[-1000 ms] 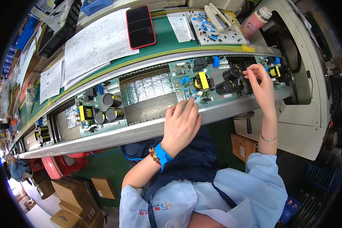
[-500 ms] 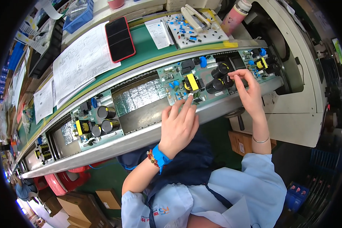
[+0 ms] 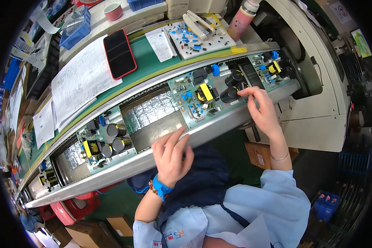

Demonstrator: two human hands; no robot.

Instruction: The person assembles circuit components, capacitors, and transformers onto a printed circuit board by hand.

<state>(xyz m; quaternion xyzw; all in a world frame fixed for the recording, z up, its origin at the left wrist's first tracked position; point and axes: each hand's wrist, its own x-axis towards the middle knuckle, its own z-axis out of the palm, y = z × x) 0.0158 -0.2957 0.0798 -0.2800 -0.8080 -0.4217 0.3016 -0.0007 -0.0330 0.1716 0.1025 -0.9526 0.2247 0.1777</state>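
Observation:
My left hand (image 3: 171,157) hovers over the near metal rail, beside the gap between two circuit boards. Its fingers are loosely bent and apart, with nothing in them. My right hand (image 3: 262,110) reaches over the right part of the middle circuit board (image 3: 193,110). Its bent fingertips are at the end of a black cylindrical capacitor (image 3: 229,95), with the thumb apart from them. A second black capacitor (image 3: 234,77) lies just behind. The same board carries a yellow-and-black transformer (image 3: 205,92) and a blue disc part (image 3: 215,70).
The conveyor's near rail (image 3: 211,131) runs slantwise below the boards. Further circuit boards sit left (image 3: 106,142) and right (image 3: 273,68). Behind lie paper drawings (image 3: 80,76), a phone (image 3: 120,53), and a white tray of loose parts (image 3: 200,41). A pink bottle (image 3: 243,20) stands beside a pale machine (image 3: 318,111).
My left hand has drawn back from the middle board, left and toward me. My right hand has shifted slightly down and left across the capacitors, and its thumb and fingertips are further apart.

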